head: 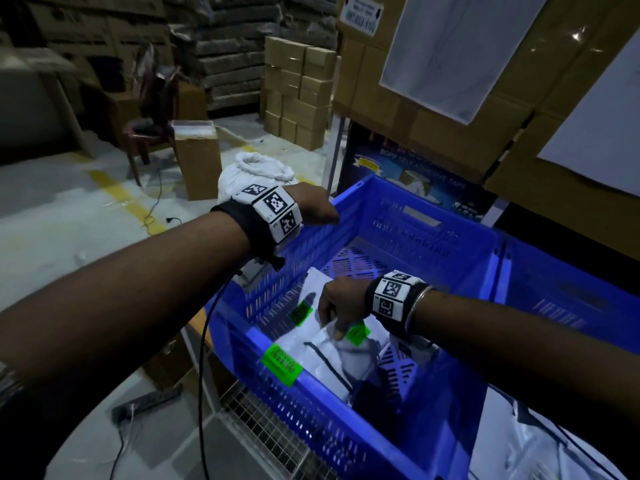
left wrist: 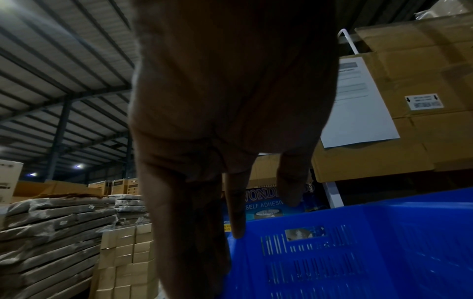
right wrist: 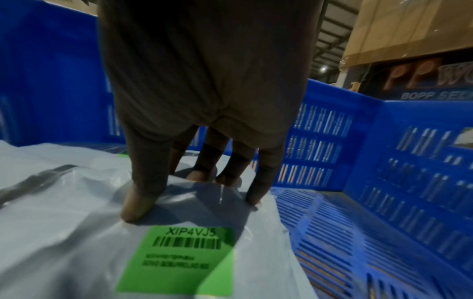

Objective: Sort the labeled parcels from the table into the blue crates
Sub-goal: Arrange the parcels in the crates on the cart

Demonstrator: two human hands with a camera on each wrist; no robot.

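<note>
A blue slatted crate (head: 433,216) holds several white plastic parcels with green barcode labels. My right hand (head: 334,318) is inside the crate and pinches the top parcel (head: 360,353) by its edge. In the right wrist view, my right hand (right wrist: 194,194) has its thumb on top of that parcel (right wrist: 76,232) and its fingers behind the edge, just above the green label (right wrist: 179,257). My left hand (head: 320,206) hangs over the crate's left rim and holds nothing. In the left wrist view its fingers (left wrist: 238,222) point down, one tip at the crate (left wrist: 358,252) rim.
A second blue crate (head: 571,306) adjoins on the right. Large cardboard boxes (head: 433,109) rise behind the crates. On the floor to the left are a white sack (head: 256,171), a carton (head: 199,157), a chair, cables and a power strip (head: 145,403).
</note>
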